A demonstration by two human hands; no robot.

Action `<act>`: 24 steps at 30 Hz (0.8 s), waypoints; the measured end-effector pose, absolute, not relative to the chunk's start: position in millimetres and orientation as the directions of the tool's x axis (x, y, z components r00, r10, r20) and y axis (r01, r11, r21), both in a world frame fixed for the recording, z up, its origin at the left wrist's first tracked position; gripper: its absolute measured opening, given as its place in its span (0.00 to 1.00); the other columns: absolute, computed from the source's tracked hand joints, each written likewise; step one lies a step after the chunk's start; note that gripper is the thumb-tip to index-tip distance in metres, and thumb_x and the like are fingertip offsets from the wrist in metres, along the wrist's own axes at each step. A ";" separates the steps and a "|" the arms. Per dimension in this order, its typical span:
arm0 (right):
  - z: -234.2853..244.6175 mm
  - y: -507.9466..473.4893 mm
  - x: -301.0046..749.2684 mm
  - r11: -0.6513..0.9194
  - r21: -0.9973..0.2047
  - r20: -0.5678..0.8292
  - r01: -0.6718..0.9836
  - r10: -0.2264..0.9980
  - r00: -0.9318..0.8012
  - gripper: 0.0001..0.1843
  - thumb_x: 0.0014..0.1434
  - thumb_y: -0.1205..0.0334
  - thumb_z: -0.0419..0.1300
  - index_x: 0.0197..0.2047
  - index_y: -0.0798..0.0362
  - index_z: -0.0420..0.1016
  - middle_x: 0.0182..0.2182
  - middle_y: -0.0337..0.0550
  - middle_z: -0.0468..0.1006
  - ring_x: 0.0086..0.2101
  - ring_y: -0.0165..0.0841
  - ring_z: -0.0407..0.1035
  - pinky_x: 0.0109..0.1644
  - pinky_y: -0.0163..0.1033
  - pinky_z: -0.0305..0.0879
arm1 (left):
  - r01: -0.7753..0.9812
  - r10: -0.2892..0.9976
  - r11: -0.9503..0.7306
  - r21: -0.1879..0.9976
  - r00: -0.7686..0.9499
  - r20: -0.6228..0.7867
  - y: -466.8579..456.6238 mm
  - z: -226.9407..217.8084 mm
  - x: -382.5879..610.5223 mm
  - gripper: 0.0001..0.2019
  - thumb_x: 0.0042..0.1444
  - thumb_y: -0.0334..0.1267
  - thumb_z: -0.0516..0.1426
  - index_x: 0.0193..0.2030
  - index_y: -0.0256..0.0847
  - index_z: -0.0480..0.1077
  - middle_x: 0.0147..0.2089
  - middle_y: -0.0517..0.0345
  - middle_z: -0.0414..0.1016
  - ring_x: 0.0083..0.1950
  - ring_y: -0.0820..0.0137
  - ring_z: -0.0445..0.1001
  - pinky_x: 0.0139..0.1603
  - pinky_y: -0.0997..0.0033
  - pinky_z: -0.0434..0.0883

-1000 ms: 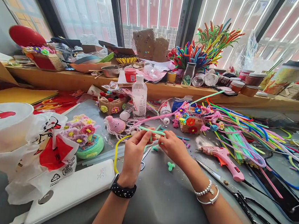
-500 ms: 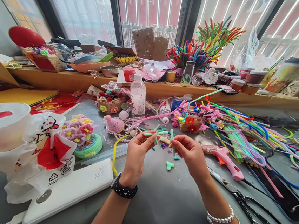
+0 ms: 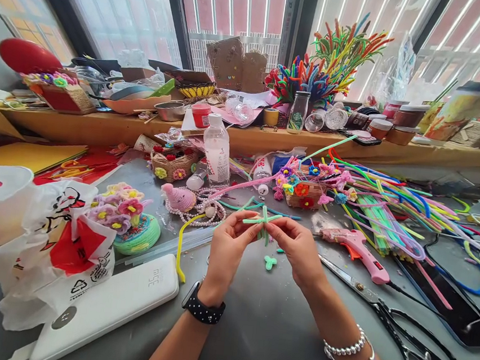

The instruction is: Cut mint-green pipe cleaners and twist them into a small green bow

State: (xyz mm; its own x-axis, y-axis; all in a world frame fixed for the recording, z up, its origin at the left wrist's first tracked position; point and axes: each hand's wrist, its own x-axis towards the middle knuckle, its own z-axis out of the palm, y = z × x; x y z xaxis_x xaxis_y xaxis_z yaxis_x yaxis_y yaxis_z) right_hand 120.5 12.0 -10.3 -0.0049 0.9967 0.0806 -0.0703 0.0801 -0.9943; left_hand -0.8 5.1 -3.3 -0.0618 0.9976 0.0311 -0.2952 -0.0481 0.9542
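Note:
Over the middle of the grey table, my left hand (image 3: 233, 241) and my right hand (image 3: 294, 246) meet, thumbs and fingers pinched around light green pipe cleaner pieces (image 3: 265, 219). The short pieces cross one another between my fingertips, one nearly upright and another lying sideways. How they join is hidden by my fingers. Just below, a small green three-lobed pipe cleaner shape (image 3: 270, 262) lies flat on the table. To the right of my right hand rests a pink hot glue gun (image 3: 358, 249), and black-handled scissors (image 3: 396, 325) lie nearer to me.
A white power bank (image 3: 112, 309) and a plastic bag (image 3: 68, 237) lie at left. Behind my hands are a bottle (image 3: 217, 152), a pearl string and a flower basket (image 3: 304, 194). Many loose pipe cleaners (image 3: 389, 217) spread over the right, near a phone (image 3: 448, 307).
My right hand has moved left to meet my left hand. The green piece it held now crosses the piece in my left hand. The view has shifted slightly.

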 end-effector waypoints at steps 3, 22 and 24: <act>-11.0 13.7 122.5 0.038 -0.993 0.037 -0.113 0.999 0.015 0.11 0.43 0.56 0.63 0.25 0.55 0.69 0.22 0.34 0.67 0.23 0.25 0.57 0.24 0.31 0.50 | -0.307 1.000 -0.009 0.952 -0.017 0.004 4.6 -1.9 -0.6 0.12 0.43 0.35 0.61 0.37 0.38 0.68 0.32 0.58 0.76 0.35 0.72 0.73 0.37 0.73 0.70; -9.5 14.4 129.6 0.083 -0.994 0.085 -0.067 0.996 -0.037 0.09 0.46 0.57 0.61 0.27 0.54 0.73 0.25 0.37 0.69 0.26 0.27 0.59 0.28 0.32 0.53 | -0.224 0.993 -0.025 0.974 0.110 0.051 4.7 -3.7 0.3 0.15 0.44 0.34 0.60 0.38 0.39 0.61 0.33 0.59 0.74 0.36 0.73 0.72 0.37 0.74 0.68; -10.0 13.8 128.9 0.076 -0.994 0.079 -0.080 0.996 -0.036 0.09 0.46 0.57 0.60 0.28 0.54 0.72 0.25 0.37 0.69 0.26 0.27 0.59 0.28 0.32 0.53 | -0.209 0.992 -0.028 0.977 0.113 0.053 4.2 -4.0 1.1 0.16 0.43 0.33 0.61 0.39 0.40 0.60 0.32 0.61 0.73 0.34 0.74 0.72 0.37 0.74 0.69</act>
